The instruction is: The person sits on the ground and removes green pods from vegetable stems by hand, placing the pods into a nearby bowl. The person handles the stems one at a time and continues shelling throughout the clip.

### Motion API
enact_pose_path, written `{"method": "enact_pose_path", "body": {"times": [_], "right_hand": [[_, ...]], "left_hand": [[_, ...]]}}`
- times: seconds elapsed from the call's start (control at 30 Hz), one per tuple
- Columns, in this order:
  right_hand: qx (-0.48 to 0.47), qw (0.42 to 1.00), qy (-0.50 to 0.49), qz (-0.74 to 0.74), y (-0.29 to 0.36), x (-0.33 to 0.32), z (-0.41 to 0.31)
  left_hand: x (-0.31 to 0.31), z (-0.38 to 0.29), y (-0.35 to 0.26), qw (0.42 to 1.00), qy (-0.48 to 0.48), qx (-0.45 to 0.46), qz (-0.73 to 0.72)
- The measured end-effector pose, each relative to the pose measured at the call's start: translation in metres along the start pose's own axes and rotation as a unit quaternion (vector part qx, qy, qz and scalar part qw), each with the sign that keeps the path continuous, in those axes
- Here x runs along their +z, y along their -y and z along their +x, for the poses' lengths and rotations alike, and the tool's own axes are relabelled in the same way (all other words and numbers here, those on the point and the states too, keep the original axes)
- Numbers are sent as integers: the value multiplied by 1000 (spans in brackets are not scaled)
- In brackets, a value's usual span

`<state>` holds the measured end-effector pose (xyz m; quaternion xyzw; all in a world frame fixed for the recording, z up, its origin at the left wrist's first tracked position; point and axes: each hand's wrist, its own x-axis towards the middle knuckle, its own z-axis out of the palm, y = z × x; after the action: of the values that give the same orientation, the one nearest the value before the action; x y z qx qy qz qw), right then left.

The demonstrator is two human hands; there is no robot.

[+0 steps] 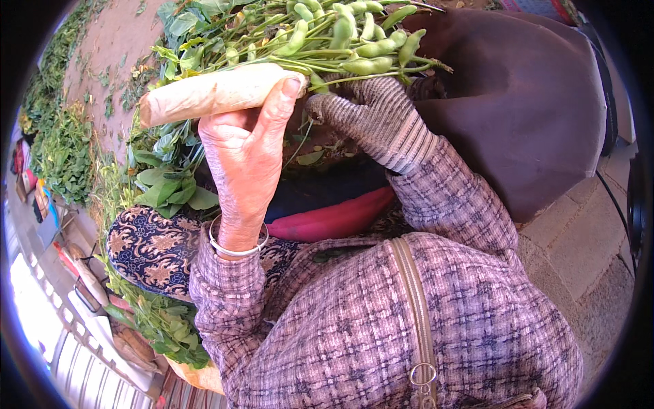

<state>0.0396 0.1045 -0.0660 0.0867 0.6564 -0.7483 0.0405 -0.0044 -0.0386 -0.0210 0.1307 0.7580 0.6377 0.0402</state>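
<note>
My left hand [245, 148] is bare, with a white bangle at its wrist. Its thumb and fingers grip a pale cylindrical roll [214, 94], whose material I cannot tell. The roll lies slantwise across the lower stems of a bunch of green soybean stalks with pods [352, 46]. My right hand [380, 110], in a striped knit glove with exposed fingertips, is closed around the stalks at the right end of the roll. The stems and pods partly hide its fingers. Leaves [171, 189] hang below the roll, beside my left wrist.
A dark brown sheet [516, 97] is spread at the right, above stone paving [577, 245]. Heaped green plants [61, 148] and scattered leaves lie on the ground at the left. A patterned cloth [153, 253] covers my left knee. Several tools and other items sit at the far left.
</note>
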Motion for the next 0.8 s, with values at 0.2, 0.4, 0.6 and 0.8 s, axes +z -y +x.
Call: {"method": "enact_pose_path", "body": {"times": [0.2,0.4,0.6,0.8], "right_hand": [[-73,960,-62,-262,4,-1,-3],[49,995,-21,84,-5,0,-2],[77,996,1,-47,2,-4,0],[-184,977,-50,-92,-12,2,4]], "left_hand": [[9,-2,3,999,-12,21,30],[1,-2,2,1000,4,-25,-13],[3,-5,2,997,23,31,66],[-6,-2,-22,995,78,-8,60]]}}
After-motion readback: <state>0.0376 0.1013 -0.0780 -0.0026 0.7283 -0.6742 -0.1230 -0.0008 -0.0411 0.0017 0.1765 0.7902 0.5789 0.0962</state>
